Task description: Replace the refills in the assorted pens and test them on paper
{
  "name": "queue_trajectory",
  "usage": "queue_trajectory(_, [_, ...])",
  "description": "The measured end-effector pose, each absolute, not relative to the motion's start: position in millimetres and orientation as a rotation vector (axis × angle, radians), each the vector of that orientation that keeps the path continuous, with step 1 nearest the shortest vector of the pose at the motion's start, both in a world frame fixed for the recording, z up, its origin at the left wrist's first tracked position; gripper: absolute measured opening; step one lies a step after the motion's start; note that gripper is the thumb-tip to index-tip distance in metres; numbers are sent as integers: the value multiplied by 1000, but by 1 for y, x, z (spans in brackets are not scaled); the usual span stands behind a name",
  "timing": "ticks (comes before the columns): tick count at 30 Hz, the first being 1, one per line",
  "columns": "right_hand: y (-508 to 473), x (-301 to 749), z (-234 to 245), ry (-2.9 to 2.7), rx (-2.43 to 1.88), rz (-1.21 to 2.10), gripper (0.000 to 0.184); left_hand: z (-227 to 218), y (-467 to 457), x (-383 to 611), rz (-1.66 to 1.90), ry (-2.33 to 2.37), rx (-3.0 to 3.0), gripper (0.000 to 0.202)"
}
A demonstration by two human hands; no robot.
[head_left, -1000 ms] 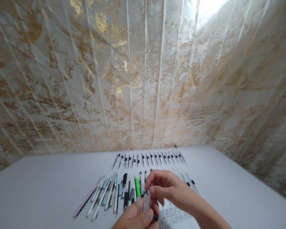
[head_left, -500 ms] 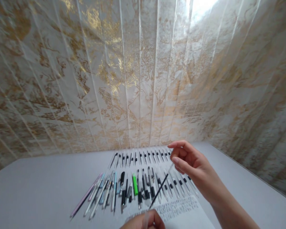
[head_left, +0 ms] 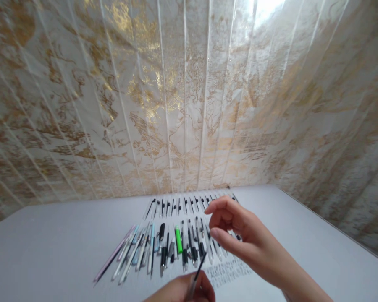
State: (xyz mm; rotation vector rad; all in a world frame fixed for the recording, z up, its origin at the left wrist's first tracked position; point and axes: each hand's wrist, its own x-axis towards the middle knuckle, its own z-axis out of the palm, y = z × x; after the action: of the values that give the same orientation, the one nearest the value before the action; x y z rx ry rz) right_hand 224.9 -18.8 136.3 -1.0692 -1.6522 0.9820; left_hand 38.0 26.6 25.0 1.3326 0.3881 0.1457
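My left hand [head_left: 189,289] is closed at the bottom edge around a clear pen barrel [head_left: 192,289]. A dark ink refill [head_left: 200,265] slants up out of it to the right. The barrel's lower end is out of view. Above and to the right, my right hand [head_left: 236,235] hovers over the rows of pens, thumb and curled fingers apart, with nothing visible between them. Beneath it lies a sheet of paper with handwriting [head_left: 229,272]. A bright green highlighter [head_left: 178,240] lies among several black and clear pens in the middle.
A back row of clear pens with black parts [head_left: 166,207] runs along the table. Pastel and white pens [head_left: 135,256] are bunched at the left. Behind the white table [head_left: 50,251] hangs a gold-patterned curtain [head_left: 176,105].
My right hand has come off the refill's upper end and moved left and slightly down. Less of the refill shows above my left hand, which has shifted slightly left.
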Motion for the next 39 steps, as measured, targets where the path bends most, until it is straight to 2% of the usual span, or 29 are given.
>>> queue_trajectory(5, [-25, 213, 136, -1850, -1278, 1001, 22, 57, 24, 26, 359, 347, 1200, 35])
queue_trajectory(7, [-24, 207, 132, -1952, -1360, 927, 22, 58, 25, 25, 413, 349, 1146, 37])
queue_trajectory(13, [-16, 195, 113, -2088, -1202, 883, 15, 53, 29, 27, 508, 337, 1179, 55])
queue_trajectory(16, [-15, 198, 116, -2028, -1268, 881, 18, 54, 31, 27, 539, 246, 1183, 52])
queue_trajectory(21, [-17, 206, 129, -1949, -1386, 805, 28, 60, 28, 26, 550, 324, 1466, 34])
queue_trajectory(28, [-15, 204, 130, -2001, -1329, 788, 29, 66, 22, 25, 406, 532, 1696, 52])
queue_trajectory(34, [-16, 202, 126, -2073, -1297, 782, 42, 68, 29, 24, 394, 544, 1905, 39])
queue_trajectory(39, [-17, 201, 122, -2043, -1340, 809, 41, 62, 30, 24, 370, 651, 2048, 38])
